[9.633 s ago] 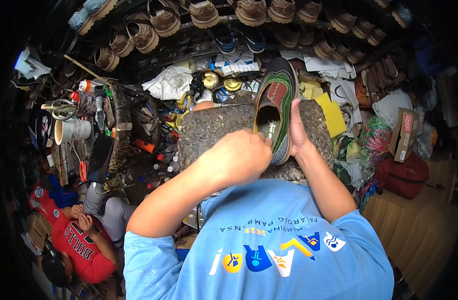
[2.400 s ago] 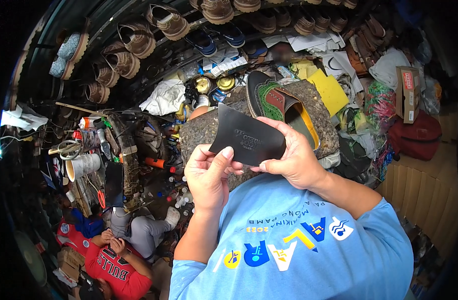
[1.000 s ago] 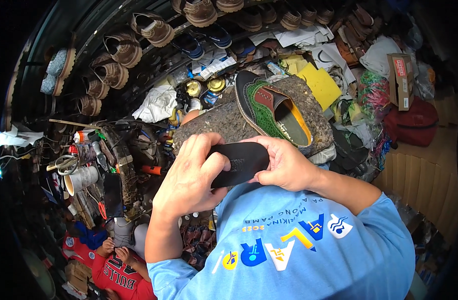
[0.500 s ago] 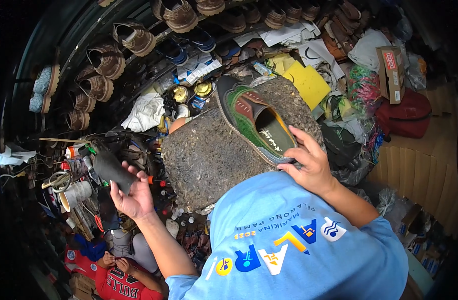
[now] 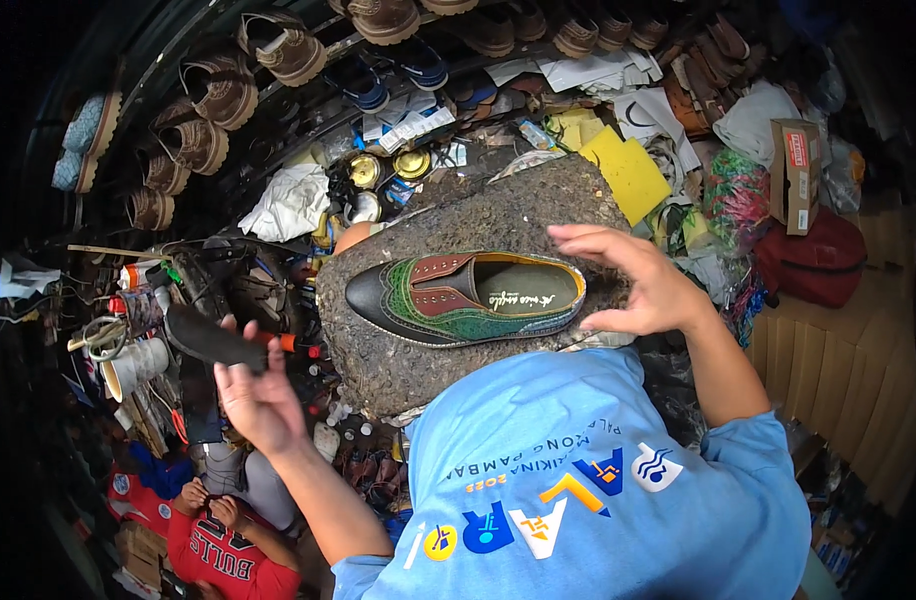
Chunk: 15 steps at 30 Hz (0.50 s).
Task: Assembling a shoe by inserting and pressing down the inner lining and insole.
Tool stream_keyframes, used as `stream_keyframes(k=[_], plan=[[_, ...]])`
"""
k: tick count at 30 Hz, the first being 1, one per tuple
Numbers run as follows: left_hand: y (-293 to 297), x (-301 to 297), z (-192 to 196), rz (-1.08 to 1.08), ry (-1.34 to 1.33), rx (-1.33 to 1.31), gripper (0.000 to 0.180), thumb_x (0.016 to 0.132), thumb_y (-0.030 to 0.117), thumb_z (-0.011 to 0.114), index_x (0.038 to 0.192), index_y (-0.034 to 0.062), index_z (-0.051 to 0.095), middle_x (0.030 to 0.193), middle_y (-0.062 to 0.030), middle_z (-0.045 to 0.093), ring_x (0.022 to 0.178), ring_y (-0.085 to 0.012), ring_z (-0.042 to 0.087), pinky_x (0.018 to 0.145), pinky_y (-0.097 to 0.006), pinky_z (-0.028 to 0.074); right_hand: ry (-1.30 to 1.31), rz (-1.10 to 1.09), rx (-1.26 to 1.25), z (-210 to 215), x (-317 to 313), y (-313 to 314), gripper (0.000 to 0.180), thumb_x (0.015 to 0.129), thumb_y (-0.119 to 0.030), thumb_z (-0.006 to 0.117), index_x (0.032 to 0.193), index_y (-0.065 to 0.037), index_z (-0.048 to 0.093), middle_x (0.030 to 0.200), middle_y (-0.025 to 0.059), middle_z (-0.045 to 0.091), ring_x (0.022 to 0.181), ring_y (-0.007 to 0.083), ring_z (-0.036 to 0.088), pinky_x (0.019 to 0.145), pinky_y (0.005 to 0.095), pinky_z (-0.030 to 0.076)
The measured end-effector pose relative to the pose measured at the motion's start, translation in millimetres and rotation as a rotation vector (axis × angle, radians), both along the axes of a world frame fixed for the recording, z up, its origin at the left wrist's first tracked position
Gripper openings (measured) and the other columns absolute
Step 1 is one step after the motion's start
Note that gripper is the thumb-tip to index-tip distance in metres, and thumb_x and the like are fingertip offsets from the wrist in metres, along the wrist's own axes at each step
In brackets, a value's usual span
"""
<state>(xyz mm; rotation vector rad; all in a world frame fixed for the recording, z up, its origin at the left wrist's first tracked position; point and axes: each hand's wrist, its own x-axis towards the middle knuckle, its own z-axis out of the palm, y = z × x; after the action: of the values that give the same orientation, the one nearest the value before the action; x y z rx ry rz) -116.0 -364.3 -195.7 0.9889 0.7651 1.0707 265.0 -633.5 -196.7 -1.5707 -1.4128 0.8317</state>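
A wingtip lace-up shoe in black, green and reddish brown, without laces, lies sole down on a rough dark block. Its toe points left and its open top shows a dark insole with light lettering. Around the heel, my right hand is open, thumb and fingers spread and apart from the shoe. To the left of the block, my left hand pinches a dark, flat insole-shaped piece between thumb and fingers. That piece is tilted and slightly blurred.
Brown shoes line shelves at the upper left. Open tins, crumpled white paper and a yellow sheet crowd the block's far side. A red bag and cardboard are at the right. Another person in red sits lower left.
The shoe was tilted in my right hand; now it rests flat on the block, toe left, and that hand has let go. The piece in my left hand has turned more level.
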Motion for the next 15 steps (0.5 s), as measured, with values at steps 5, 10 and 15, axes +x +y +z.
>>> stream_keyframes(k=[5,10,15], plan=[[-53.7,117.0,32.9,-0.617,0.459,0.793,0.049,0.082,0.01,0.083,0.128,0.0032,0.067,0.145,-0.0153,0.059,0.129,-0.0319,0.06,0.109,-0.051,0.048,0.324,-0.32,0.315,0.0,-19.3,-24.3,0.072,0.079,-0.016,0.09,0.137,0.005,0.054,0.135,0.0247,0.063,0.125,0.0323,0.064,0.107,0.0437,0.051],[-80.4,184.6,36.3,-0.945,0.473,1.114,0.045,0.076,0.012,0.086,0.118,0.0085,0.071,0.138,-0.0131,0.065,0.118,-0.0288,0.066,0.103,-0.049,0.045,0.043,-0.312,0.395,8.5,-12.7,-37.7,0.059,0.081,-0.017,0.088,0.13,0.004,0.063,0.111,0.0196,0.074,0.107,0.0322,0.071,0.092,0.041,0.056],[-62.3,195.2,22.5,-1.068,0.591,1.167,0.041,0.075,0.007,0.084,0.114,0.0105,0.073,0.12,-0.0058,0.071,0.111,-0.025,0.068,0.107,-0.052,0.042,-0.289,-0.314,0.278,11.8,-19.7,-35.1,0.036,0.072,-0.018,0.091,0.1,-0.002,0.076,0.108,0.0152,0.074,0.101,0.0338,0.069,0.088,0.0416,0.056]])
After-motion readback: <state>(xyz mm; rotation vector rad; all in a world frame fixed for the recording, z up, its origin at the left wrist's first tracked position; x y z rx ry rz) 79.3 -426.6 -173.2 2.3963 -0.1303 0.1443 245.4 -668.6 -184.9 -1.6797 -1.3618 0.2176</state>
